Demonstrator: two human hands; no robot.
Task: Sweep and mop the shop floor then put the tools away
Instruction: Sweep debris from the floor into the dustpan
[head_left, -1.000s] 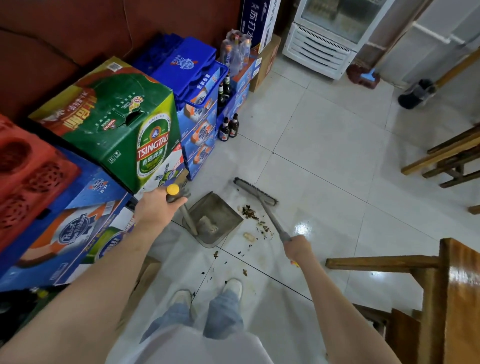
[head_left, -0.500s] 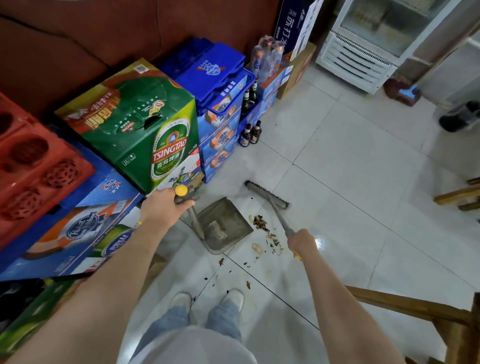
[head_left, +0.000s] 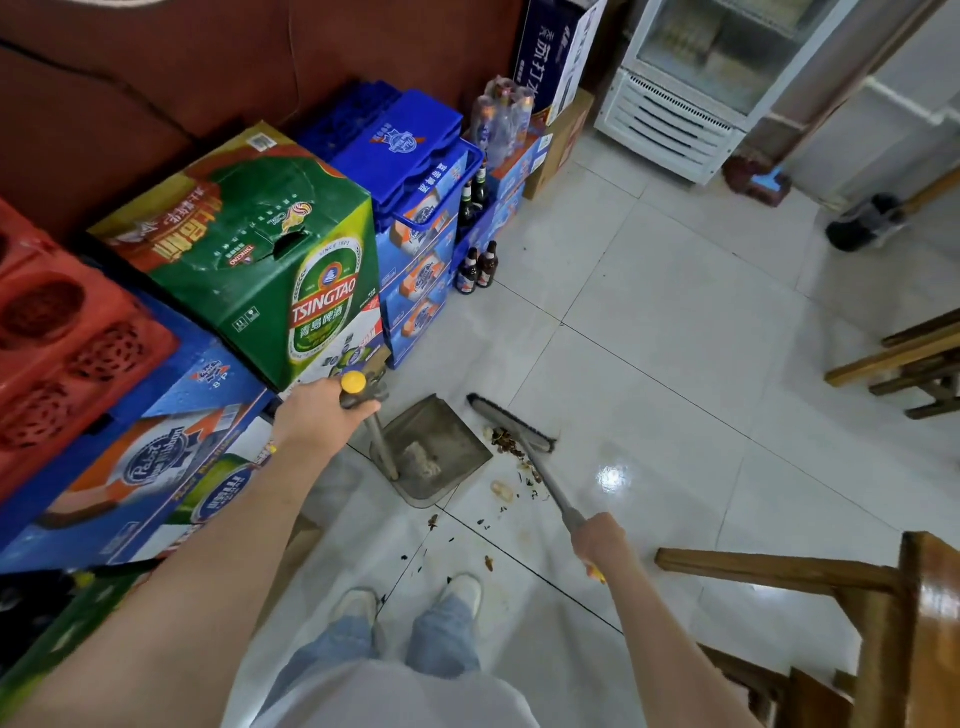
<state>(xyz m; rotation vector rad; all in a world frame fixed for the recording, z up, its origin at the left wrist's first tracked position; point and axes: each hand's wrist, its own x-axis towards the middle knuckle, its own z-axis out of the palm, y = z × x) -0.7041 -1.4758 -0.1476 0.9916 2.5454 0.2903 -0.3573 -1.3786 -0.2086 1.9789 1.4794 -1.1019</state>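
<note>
Two hands busy with dustpan and broom on a tiled shop floor.

Pale glossy floor (head_left: 649, 322) underfoot, stacked beer cartons along the left wall, a green Tsingtao box (head_left: 249, 249) on top, blue crates (head_left: 400, 140) behind, a white fridge (head_left: 691, 83) at far right, two brown bottles (head_left: 478, 267) standing beside the crates. Grey dustpan (head_left: 436, 447) flat on the tiles just ahead of the shoes, its upright handle gripped near the yellow cap by the left hand (head_left: 317, 415), fingers curled round it. Broom (head_left: 511, 423) head down just right of the pan, long handle clasped by the right hand (head_left: 597, 538). Brown debris (head_left: 506, 444) gathered against the bristles at the pan's edge, smaller crumbs scattered toward the feet.
</note>
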